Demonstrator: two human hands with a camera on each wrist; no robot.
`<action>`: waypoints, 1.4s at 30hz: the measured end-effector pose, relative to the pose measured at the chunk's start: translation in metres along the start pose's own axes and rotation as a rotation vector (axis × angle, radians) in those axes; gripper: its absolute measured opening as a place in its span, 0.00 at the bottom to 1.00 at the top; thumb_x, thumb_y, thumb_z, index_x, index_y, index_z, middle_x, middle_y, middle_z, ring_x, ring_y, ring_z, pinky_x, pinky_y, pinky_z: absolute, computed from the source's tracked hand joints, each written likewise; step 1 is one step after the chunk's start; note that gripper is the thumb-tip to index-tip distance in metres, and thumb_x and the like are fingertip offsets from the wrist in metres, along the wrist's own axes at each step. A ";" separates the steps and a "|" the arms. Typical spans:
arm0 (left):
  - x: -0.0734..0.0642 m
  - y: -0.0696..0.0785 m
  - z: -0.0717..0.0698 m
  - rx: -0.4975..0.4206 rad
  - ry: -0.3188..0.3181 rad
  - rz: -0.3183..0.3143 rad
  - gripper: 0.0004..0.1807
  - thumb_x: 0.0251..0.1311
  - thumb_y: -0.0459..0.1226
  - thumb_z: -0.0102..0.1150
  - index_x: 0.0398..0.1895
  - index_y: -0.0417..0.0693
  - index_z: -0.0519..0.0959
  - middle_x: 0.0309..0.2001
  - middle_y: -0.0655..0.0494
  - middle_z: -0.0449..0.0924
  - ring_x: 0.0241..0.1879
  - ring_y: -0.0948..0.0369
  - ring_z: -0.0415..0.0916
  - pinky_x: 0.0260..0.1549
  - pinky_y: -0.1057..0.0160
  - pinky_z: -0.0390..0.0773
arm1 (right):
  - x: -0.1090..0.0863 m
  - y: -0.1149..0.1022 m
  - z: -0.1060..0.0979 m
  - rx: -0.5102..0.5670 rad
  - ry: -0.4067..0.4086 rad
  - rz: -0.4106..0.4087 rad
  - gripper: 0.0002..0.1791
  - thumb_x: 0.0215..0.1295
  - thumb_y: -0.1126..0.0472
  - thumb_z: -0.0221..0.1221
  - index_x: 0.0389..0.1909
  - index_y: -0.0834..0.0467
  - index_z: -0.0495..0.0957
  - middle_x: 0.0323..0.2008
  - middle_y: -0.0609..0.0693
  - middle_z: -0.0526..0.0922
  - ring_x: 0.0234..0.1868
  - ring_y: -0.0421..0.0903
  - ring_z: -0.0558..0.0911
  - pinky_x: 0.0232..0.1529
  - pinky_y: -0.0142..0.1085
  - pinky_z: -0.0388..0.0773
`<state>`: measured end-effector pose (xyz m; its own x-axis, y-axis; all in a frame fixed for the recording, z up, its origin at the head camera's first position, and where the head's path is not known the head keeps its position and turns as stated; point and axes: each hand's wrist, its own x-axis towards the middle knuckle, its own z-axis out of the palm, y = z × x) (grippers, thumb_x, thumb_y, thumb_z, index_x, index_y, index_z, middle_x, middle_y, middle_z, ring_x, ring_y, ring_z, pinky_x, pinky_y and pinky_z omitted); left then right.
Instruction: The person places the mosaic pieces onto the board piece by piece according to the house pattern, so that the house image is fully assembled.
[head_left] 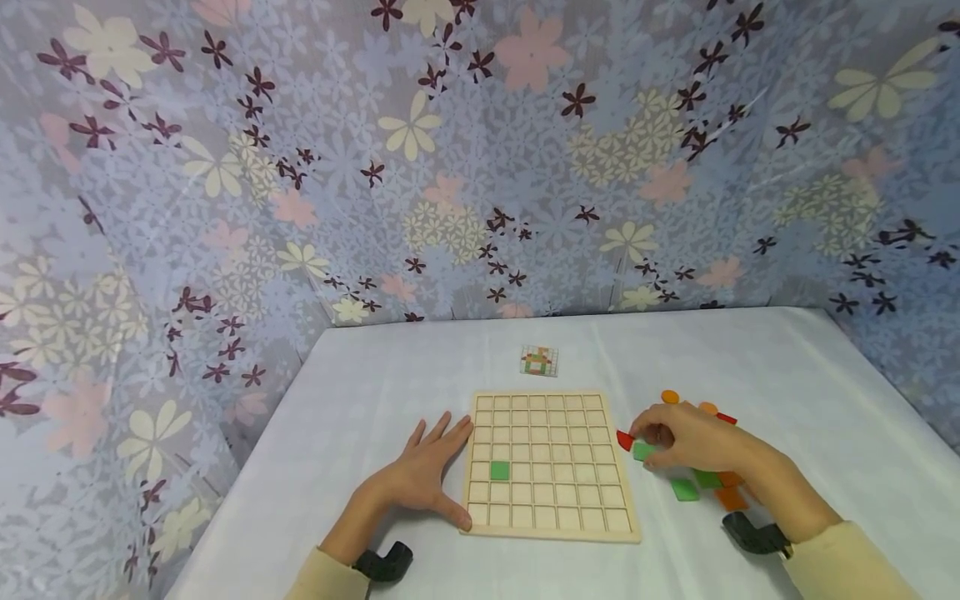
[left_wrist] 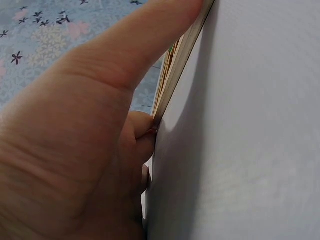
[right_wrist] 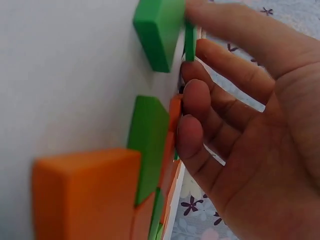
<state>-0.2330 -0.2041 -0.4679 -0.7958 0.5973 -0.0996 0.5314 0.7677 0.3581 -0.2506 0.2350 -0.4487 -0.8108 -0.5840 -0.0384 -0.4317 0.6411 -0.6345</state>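
My left hand (head_left: 423,477) lies spread beside the wooden grid board (head_left: 551,531), fingertips at its left edge and thumb at the lower left corner. In the left wrist view the thumb (left_wrist: 115,55) overlaps the board's edge (left_wrist: 180,65). One green square tile (head_left: 499,471) sits in a cell of the board. My right hand (head_left: 693,437) is right of the board, its thumb and curled fingers around a small green tile (head_left: 642,451) low over the cloth. A red piece (head_left: 625,440) lies by the index fingertip. Near the thumb in the right wrist view is a green block (right_wrist: 160,32).
Loose pieces lie around and under the right hand: an orange disc (head_left: 670,397), a light green tile (head_left: 684,489), an orange tile (head_left: 731,498) and several others. Behind the board lies a small pattern card (head_left: 539,361). A floral curtain (head_left: 480,167) hangs behind the white-covered table (head_left: 375,375).
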 end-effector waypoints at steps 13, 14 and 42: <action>0.003 -0.001 -0.002 0.014 0.017 0.026 0.77 0.22 0.78 0.62 0.77 0.51 0.44 0.76 0.58 0.40 0.74 0.51 0.29 0.67 0.42 0.29 | -0.001 -0.001 -0.005 -0.029 0.014 -0.002 0.18 0.55 0.55 0.70 0.46 0.53 0.82 0.32 0.46 0.76 0.29 0.42 0.72 0.29 0.32 0.72; 0.003 -0.001 -0.002 0.015 0.015 0.024 0.77 0.22 0.78 0.62 0.77 0.51 0.44 0.76 0.58 0.39 0.74 0.52 0.29 0.67 0.42 0.29 | 0.000 -0.001 -0.005 -0.035 0.014 -0.003 0.18 0.55 0.55 0.70 0.46 0.53 0.82 0.32 0.46 0.76 0.29 0.42 0.72 0.29 0.32 0.72; 0.000 -0.003 0.000 0.003 0.006 0.004 0.77 0.21 0.78 0.62 0.78 0.53 0.44 0.76 0.61 0.39 0.74 0.52 0.30 0.67 0.43 0.28 | 0.013 -0.013 0.012 -0.049 0.056 -0.070 0.19 0.56 0.46 0.68 0.46 0.49 0.84 0.31 0.38 0.77 0.29 0.37 0.74 0.29 0.31 0.75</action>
<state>-0.2350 -0.2062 -0.4694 -0.7955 0.5989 -0.0928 0.5352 0.7661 0.3559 -0.2511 0.2131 -0.4504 -0.7981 -0.6006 0.0484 -0.5057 0.6240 -0.5958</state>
